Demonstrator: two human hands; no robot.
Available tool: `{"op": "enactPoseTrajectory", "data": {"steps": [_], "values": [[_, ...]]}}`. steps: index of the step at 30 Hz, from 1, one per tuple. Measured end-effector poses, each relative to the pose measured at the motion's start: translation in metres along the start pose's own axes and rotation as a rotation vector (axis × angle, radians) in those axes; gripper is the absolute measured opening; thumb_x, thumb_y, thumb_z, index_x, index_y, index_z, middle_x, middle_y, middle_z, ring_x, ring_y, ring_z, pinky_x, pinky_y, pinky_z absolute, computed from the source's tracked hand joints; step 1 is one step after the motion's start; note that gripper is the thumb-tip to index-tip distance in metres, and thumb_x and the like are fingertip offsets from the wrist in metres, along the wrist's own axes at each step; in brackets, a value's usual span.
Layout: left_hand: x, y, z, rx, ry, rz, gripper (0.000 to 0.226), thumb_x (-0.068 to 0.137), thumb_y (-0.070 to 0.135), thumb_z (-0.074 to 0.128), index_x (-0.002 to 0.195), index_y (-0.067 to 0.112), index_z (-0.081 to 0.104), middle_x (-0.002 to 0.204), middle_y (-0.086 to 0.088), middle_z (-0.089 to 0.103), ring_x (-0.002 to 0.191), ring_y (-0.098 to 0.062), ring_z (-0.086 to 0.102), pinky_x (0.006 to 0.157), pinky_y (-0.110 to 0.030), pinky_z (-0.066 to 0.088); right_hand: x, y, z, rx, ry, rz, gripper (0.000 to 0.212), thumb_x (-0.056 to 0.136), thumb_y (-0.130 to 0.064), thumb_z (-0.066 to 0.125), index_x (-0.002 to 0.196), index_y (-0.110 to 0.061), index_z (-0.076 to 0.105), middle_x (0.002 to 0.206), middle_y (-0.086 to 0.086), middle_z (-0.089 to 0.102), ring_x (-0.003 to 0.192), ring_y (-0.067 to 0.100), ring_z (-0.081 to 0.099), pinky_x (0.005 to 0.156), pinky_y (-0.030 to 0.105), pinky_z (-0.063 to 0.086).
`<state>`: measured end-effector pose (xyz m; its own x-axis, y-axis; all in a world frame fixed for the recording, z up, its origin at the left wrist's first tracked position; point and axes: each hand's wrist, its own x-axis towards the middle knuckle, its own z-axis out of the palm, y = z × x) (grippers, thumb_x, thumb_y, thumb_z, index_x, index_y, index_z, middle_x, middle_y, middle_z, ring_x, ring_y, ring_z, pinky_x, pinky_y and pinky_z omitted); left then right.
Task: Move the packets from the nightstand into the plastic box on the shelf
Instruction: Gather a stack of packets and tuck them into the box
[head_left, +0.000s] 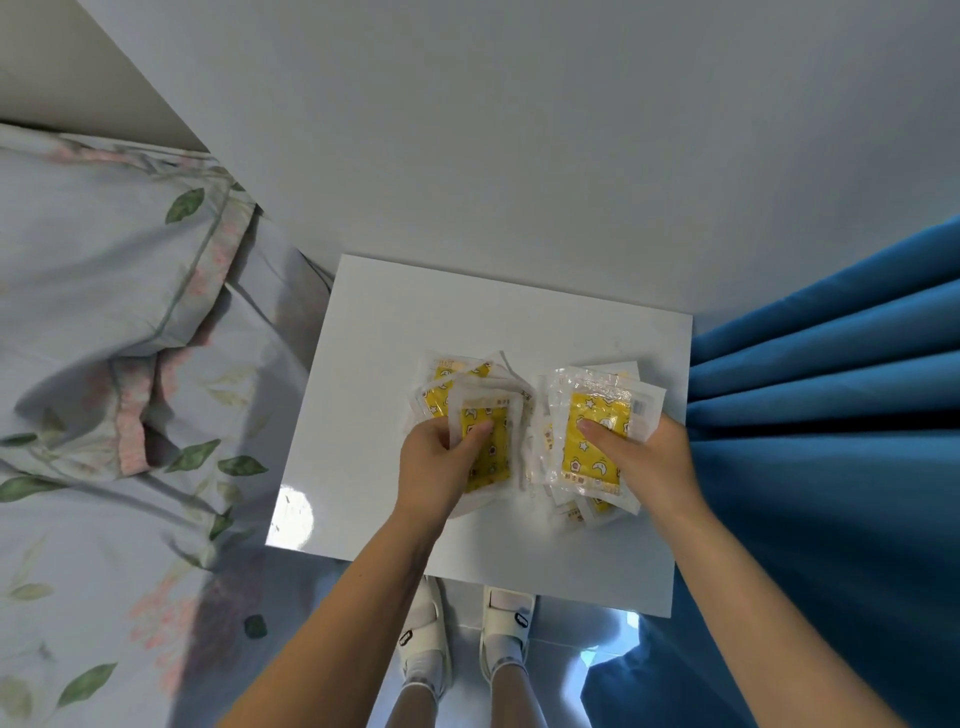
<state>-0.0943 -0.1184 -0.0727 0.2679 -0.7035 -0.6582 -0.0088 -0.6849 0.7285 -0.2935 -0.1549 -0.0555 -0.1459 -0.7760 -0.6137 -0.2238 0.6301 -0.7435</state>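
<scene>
- Two piles of yellow packets (524, 426) on white desk (374, 332), beside bed (104, 312).
- Left hand (434, 462) curled round left pile.
- Right hand (644, 457) gripping right pile, thumb on top.
- Blue curtain (831, 415) right of desk.

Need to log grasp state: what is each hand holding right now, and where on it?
Left hand grips a bunch of packets by its left edge; right hand grips another bunch by its right edge, thumb on top.

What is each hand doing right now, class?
Left hand: grips the left stack of packets.
Right hand: grips the right stack of packets.
</scene>
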Motion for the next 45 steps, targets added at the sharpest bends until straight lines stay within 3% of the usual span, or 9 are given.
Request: {"op": "enactPoseTrajectory", "data": {"steps": [3, 8, 16, 24, 29, 32, 36, 39, 45], "values": [[-0.001, 0.005, -0.008, -0.114, 0.013, -0.044, 0.017, 0.089, 0.024, 0.067, 0.084, 0.007, 0.069, 0.083, -0.003, 0.073, 0.075, -0.015, 0.071, 0.067, -0.028, 0.059, 0.001, -0.004, 0.004, -0.033, -0.021, 0.005, 0.016, 0.079, -0.02, 0.078, 0.085, -0.03, 0.067, 0.09, -0.005, 0.073, 0.087, 0.018, 0.071, 0.081, 0.041, 0.058], [-0.001, 0.021, -0.027, -0.363, -0.045, -0.085, 0.014, 0.095, 0.02, 0.058, 0.102, 0.01, 0.065, 0.095, -0.008, 0.075, 0.082, -0.02, 0.074, 0.067, -0.029, 0.059, -0.001, -0.017, 0.01, -0.06, -0.1, -0.023, 0.018, 0.08, -0.016, 0.076, 0.08, -0.031, 0.065, 0.082, -0.011, 0.07, 0.079, 0.007, 0.067, 0.069, 0.027, 0.054], [-0.023, 0.046, -0.062, -0.571, -0.05, -0.051, 0.028, 0.096, 0.03, 0.053, 0.124, 0.027, 0.054, 0.114, -0.006, 0.071, 0.099, -0.025, 0.07, 0.076, -0.036, 0.058, -0.014, -0.05, 0.011, -0.108, -0.234, -0.017, 0.012, 0.08, -0.019, 0.076, 0.088, -0.027, 0.07, 0.081, -0.008, 0.076, 0.08, 0.013, 0.072, 0.076, 0.034, 0.058], [-0.093, 0.062, -0.121, -0.725, 0.095, -0.094, 0.027, 0.091, 0.026, 0.061, 0.104, 0.003, 0.067, 0.087, -0.012, 0.075, 0.071, -0.023, 0.073, 0.062, -0.031, 0.059, -0.068, -0.104, 0.041, -0.27, -0.418, -0.111, 0.009, 0.083, -0.019, 0.074, 0.09, -0.023, 0.071, 0.079, -0.007, 0.076, 0.068, 0.002, 0.072, 0.054, 0.013, 0.05], [-0.156, 0.049, -0.183, -0.732, 0.244, -0.027, 0.021, 0.091, 0.02, 0.062, 0.1, 0.002, 0.067, 0.081, -0.011, 0.075, 0.064, -0.021, 0.072, 0.053, -0.027, 0.056, -0.126, -0.132, 0.095, -0.346, -0.514, -0.176, 0.014, 0.081, -0.023, 0.076, 0.093, -0.019, 0.072, 0.081, -0.003, 0.077, 0.075, 0.013, 0.074, 0.066, 0.026, 0.056], [-0.203, 0.022, -0.228, -0.737, 0.304, -0.018, 0.019, 0.091, 0.021, 0.062, 0.1, 0.005, 0.066, 0.078, -0.009, 0.076, 0.062, -0.021, 0.072, 0.051, -0.026, 0.055, -0.17, -0.133, 0.137, -0.42, -0.577, -0.228, 0.017, 0.077, -0.031, 0.078, 0.09, -0.021, 0.071, 0.083, -0.003, 0.076, 0.081, 0.017, 0.073, 0.077, 0.035, 0.057], [-0.293, -0.033, -0.291, -0.796, 0.423, -0.01, 0.021, 0.09, 0.023, 0.063, 0.104, 0.007, 0.066, 0.087, -0.012, 0.076, 0.069, -0.024, 0.072, 0.057, -0.029, 0.057, -0.262, -0.132, 0.196, -0.478, -0.752, -0.328, 0.012, 0.081, -0.021, 0.075, 0.091, -0.021, 0.069, 0.085, -0.002, 0.076, 0.078, 0.013, 0.074, 0.071, 0.029, 0.058], [-0.386, -0.079, -0.336, -0.846, 0.567, 0.013, 0.021, 0.089, 0.021, 0.064, 0.103, 0.006, 0.066, 0.085, -0.012, 0.076, 0.07, -0.026, 0.072, 0.064, -0.036, 0.058, -0.352, -0.125, 0.236, -0.514, -0.904, -0.371, 0.016, 0.08, -0.016, 0.076, 0.095, -0.017, 0.07, 0.088, 0.002, 0.077, 0.079, 0.016, 0.074, 0.07, 0.031, 0.059], [-0.596, -0.157, -0.403, -0.948, 0.934, 0.068, 0.017, 0.088, 0.01, 0.065, 0.102, 0.001, 0.065, 0.084, -0.014, 0.076, 0.069, -0.024, 0.074, 0.057, -0.032, 0.06, -0.553, -0.095, 0.296, -0.622, -1.22, -0.4, 0.02, 0.079, -0.009, 0.076, 0.098, -0.012, 0.069, 0.089, 0.007, 0.077, 0.079, 0.021, 0.075, 0.066, 0.034, 0.06]]}}
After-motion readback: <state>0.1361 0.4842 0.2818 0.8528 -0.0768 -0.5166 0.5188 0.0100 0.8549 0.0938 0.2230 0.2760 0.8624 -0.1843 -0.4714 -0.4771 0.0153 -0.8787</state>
